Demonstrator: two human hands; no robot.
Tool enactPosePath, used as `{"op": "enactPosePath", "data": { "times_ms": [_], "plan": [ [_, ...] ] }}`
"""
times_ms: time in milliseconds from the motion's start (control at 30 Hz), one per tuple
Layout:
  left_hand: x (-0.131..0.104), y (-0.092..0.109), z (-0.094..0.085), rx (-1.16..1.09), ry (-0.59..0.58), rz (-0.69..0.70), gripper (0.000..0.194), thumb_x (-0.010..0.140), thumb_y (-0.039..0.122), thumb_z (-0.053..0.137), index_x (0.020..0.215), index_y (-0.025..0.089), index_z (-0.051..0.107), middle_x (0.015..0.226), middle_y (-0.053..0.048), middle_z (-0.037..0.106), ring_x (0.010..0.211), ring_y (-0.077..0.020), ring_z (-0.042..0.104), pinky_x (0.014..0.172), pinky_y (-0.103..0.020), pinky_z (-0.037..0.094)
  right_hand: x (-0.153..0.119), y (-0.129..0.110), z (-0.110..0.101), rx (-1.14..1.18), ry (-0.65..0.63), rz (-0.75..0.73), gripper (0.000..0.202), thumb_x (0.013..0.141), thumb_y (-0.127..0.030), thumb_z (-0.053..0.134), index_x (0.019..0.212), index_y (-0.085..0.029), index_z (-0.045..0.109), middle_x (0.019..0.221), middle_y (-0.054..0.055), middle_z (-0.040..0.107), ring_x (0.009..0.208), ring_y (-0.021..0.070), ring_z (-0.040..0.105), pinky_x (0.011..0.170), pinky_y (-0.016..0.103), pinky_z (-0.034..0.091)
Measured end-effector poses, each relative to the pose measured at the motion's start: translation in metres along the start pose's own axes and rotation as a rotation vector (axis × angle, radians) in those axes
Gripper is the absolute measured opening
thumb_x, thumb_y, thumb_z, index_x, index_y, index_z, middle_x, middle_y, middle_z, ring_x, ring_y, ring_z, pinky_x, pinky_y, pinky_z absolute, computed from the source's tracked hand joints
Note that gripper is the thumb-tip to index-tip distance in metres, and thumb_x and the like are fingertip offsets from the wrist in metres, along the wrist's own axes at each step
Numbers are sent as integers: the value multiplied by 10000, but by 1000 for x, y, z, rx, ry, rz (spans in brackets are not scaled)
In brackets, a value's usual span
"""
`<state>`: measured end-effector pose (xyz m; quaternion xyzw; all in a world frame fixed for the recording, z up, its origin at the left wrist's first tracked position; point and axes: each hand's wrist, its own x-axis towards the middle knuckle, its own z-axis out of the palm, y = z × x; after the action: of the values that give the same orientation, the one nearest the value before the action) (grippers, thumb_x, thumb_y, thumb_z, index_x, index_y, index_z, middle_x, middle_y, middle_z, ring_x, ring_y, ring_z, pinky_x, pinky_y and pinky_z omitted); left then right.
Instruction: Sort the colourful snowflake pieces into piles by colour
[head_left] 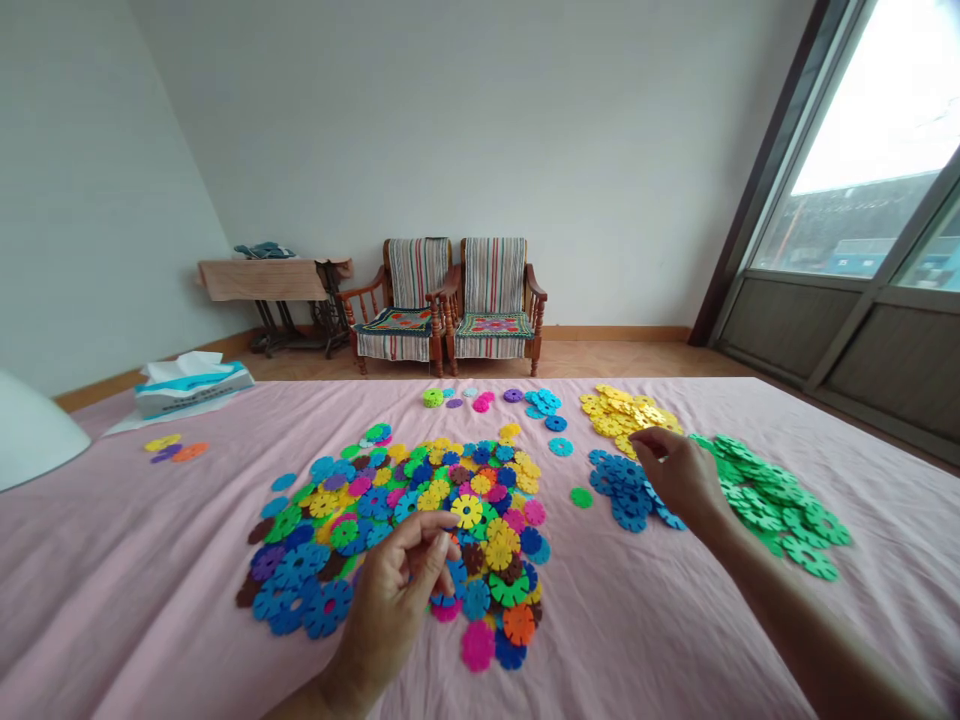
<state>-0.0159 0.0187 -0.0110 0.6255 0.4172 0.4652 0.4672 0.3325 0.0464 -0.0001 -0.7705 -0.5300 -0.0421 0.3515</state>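
My left hand (405,575) is over the mixed heap of colourful notched snowflake discs (367,505). Its thumb and fingers are pinched together, with a yellow snowflake disc (466,511) at the fingertips. On the right, my right hand (681,475) reaches to the near edge of a yellow disc pile (626,410), fingers bent and closed; anything between them is hidden. Below that hand lies a blue disc pile (626,490), partly covered by it. A green disc pile (780,500) spreads to the right of my wrist.
Small groups of discs lie along the far table edge, including light blue discs (544,402). A single green disc (581,497) sits between the heap and the blue pile. At left are a tissue pack (195,388) and an orange disc (190,452). Two armchairs (491,290) stand beyond.
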Motion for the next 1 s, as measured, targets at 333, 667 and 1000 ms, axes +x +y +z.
{"op": "enactPosePath", "data": {
  "times_ms": [333, 667, 1000],
  "plan": [
    [1, 1, -2, -3, 15, -14, 311, 842, 433, 586, 968, 155, 644, 740, -28, 635, 525, -118, 583, 504, -225, 481, 41, -43, 39, -18, -122, -127, 238, 780, -208, 526, 914, -183, 720, 882, 79, 727, 829, 199, 646, 721, 264, 425],
    [-3, 3, 0, 29, -18, -3, 308, 856, 424, 562, 979, 151, 637, 732, -30, 629, 517, -115, 581, 505, -223, 475, 44, -25, -10, 148, 90, 44, 316, 767, -295, 479, 928, -167, 718, 829, 83, 737, 736, 211, 652, 667, 301, 438],
    [-2, 3, 2, 10, -10, -22, 320, 825, 438, 596, 954, 149, 642, 716, -29, 635, 502, -113, 569, 496, -224, 474, 44, -6, 19, -75, -122, -52, 255, 791, -260, 498, 864, -180, 728, 795, 59, 729, 750, 194, 651, 641, 256, 416]
  ]
}}
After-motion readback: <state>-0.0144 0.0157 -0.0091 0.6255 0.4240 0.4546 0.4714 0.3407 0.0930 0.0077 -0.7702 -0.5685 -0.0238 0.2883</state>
